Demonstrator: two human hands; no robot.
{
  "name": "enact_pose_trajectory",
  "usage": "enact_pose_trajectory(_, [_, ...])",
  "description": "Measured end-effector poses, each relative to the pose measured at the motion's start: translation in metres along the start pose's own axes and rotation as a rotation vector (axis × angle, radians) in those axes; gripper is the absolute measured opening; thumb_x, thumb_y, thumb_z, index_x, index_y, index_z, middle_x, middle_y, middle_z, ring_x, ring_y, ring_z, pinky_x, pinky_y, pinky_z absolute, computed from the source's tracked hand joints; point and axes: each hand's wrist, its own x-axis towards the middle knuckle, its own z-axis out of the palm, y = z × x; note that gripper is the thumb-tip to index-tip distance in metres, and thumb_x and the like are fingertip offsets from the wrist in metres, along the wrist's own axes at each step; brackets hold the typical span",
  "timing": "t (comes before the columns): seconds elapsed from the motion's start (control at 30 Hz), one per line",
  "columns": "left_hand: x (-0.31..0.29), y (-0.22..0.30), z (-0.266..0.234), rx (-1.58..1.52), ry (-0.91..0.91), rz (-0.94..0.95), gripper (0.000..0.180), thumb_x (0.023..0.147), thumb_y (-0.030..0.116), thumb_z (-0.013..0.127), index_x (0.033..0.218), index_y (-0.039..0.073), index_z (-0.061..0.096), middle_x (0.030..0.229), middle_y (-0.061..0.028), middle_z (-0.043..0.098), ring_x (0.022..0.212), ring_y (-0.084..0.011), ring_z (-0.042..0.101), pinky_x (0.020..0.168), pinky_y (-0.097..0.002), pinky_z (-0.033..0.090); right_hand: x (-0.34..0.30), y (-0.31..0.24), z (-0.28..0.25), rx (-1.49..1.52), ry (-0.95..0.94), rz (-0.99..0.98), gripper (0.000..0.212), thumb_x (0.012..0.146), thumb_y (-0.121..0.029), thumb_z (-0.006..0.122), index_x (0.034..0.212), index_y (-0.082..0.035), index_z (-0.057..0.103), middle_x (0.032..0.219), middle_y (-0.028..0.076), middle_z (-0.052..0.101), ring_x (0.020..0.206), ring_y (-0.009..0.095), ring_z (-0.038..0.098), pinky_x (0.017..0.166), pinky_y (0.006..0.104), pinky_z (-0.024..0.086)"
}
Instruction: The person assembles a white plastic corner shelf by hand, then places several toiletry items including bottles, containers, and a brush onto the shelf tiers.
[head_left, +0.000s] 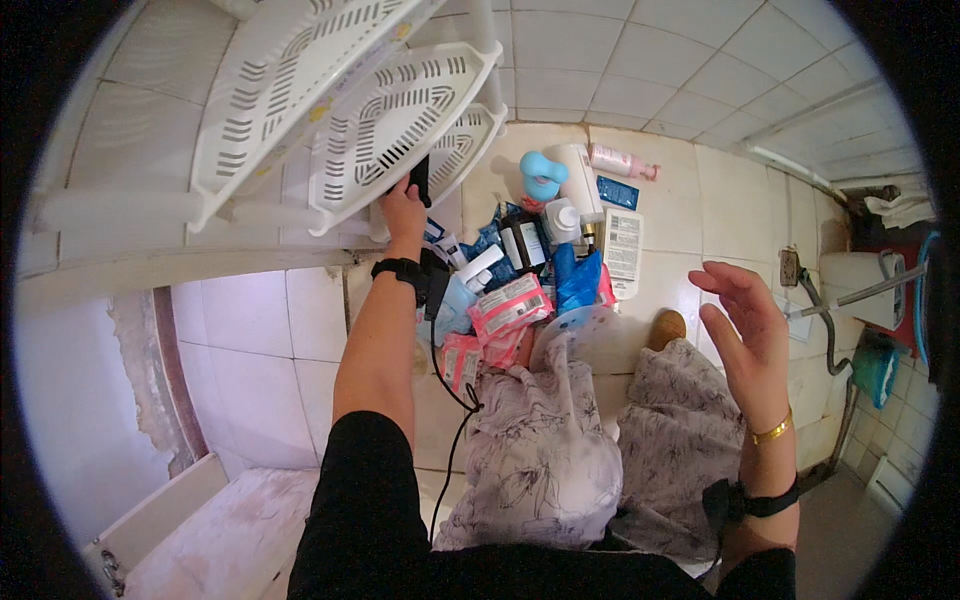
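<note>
My left hand (pixel 403 208) reaches forward to the front edge of the white slotted corner shelf (pixel 400 120). Its fingers are closed on a dark, narrow object (pixel 422 184), whose kind I cannot make out, beside the lower tiers. My right hand (pixel 748 335) is raised over the floor at the right, fingers apart and curved, with nothing in it. Between the two hands lies a pile of toiletries: pink-and-white packets (pixel 510 305), a dark bottle with a white label (pixel 524 243), a white pump bottle (pixel 562 218) and a blue plastic wrapper (pixel 578 282).
Behind the pile are a light blue rounded object (pixel 542 174), a white bottle (pixel 578 180), a pink bottle (pixel 622 161) and a flat white pack (pixel 623 252). A translucent tub (pixel 585 340) sits by my knees. Pipes and a hose (pixel 835 330) run along the right wall.
</note>
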Motion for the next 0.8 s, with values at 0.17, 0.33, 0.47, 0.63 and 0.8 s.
enact_pose_trajectory(0.17, [0.002, 0.025, 0.036, 0.165, -0.099, 0.013, 0.049, 0.115, 0.021, 0.071, 0.164, 0.027, 0.072, 0.151, -0.0303, 0.073, 0.136, -0.0512, 0.068, 0.118, -0.0571, 0.055, 0.026, 0.027, 0.008, -0.033, 0.036, 0.029, 0.041, 0.107, 0.004, 0.076, 0.148, 0.001, 0.068, 0.143, 0.015, 0.079, 0.139, 0.024, 0.073, 0.127, 0.0411, 0.052])
enact_pose_trajectory(0.33, [0.012, 0.024, 0.030, 0.303, -0.140, 0.208, 0.053, 0.114, 0.010, 0.063, 0.163, 0.029, 0.071, 0.159, -0.0232, 0.070, 0.146, -0.0468, 0.063, 0.125, -0.0545, 0.050, 0.038, 0.036, 0.014, -0.057, 0.010, 0.010, 0.040, 0.107, 0.003, 0.077, 0.146, 0.002, 0.068, 0.143, 0.016, 0.079, 0.139, 0.025, 0.073, 0.126, 0.0419, 0.052])
enact_pose_trajectory(0.47, [0.017, 0.005, 0.032, 0.531, -0.169, 0.385, 0.066, 0.114, 0.007, 0.058, 0.173, 0.037, 0.059, 0.176, -0.0210, 0.055, 0.161, -0.0460, 0.050, 0.133, -0.0574, 0.041, 0.049, 0.043, 0.019, -0.056, 0.000, 0.006, 0.040, 0.106, 0.003, 0.077, 0.145, 0.002, 0.069, 0.143, 0.016, 0.079, 0.139, 0.026, 0.073, 0.126, 0.0425, 0.052])
enact_pose_trajectory(0.63, [0.011, -0.015, 0.040, 0.722, -0.340, 0.315, 0.071, 0.116, 0.015, 0.059, 0.181, 0.041, 0.045, 0.191, -0.0183, 0.033, 0.174, -0.0453, 0.033, 0.140, -0.0658, 0.023, 0.056, 0.054, 0.026, -0.106, 0.004, 0.019, 0.037, 0.106, 0.002, 0.077, 0.143, 0.002, 0.071, 0.142, 0.016, 0.080, 0.139, 0.026, 0.073, 0.127, 0.0431, 0.051])
enact_pose_trajectory(0.8, [0.011, -0.023, 0.056, 0.711, -0.363, 0.389, 0.060, 0.122, 0.040, 0.054, 0.181, 0.039, 0.045, 0.195, -0.0208, 0.023, 0.176, -0.0449, 0.030, 0.140, -0.0697, 0.022, 0.061, 0.061, 0.030, -0.103, -0.033, 0.005, 0.039, 0.109, 0.000, 0.076, 0.147, 0.002, 0.068, 0.144, 0.017, 0.078, 0.142, 0.027, 0.071, 0.128, 0.0434, 0.050])
